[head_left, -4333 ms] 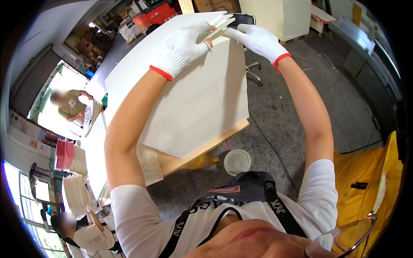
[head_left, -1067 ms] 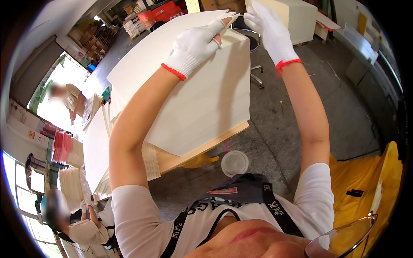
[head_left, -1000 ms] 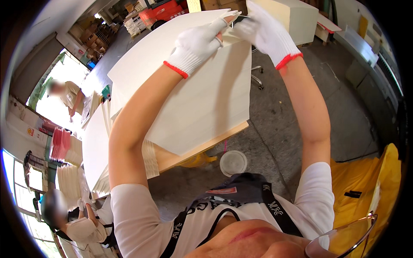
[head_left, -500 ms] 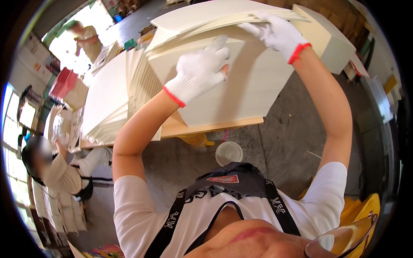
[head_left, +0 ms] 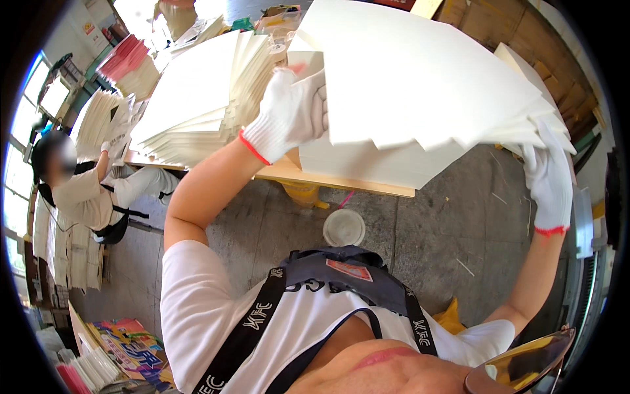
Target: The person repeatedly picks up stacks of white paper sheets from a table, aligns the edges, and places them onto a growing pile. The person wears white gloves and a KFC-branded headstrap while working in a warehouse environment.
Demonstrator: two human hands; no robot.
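A lifted batch of large white paper sheets [head_left: 420, 72] spreads in front of me, its near edge fanned into steps. My left hand [head_left: 292, 108], in a white knitted glove with a red cuff, has its fingers curled at the batch's left edge. At the far right corner my right hand [head_left: 550, 171], gloved the same way, grips the sheets with its fingers partly hidden by them. Beneath the batch stands a tall block of stacked paper [head_left: 380, 164] on a wooden board [head_left: 348, 186]. To the left lies another fanned pile of white sheets [head_left: 193, 85].
A co-worker [head_left: 92, 184] sits at the left beside paper stacks; another person [head_left: 176, 16] stands at the back. Red-topped paper [head_left: 125, 59] is piled at the far left. A white bucket [head_left: 344, 227] stands on the floor below the table. Brown cartons [head_left: 518, 39] line the back right.
The top sheets have come up off the stack and swung right and toward me. My right hand has moved right and nearer; my left hand has moved slightly left. The view has shifted.
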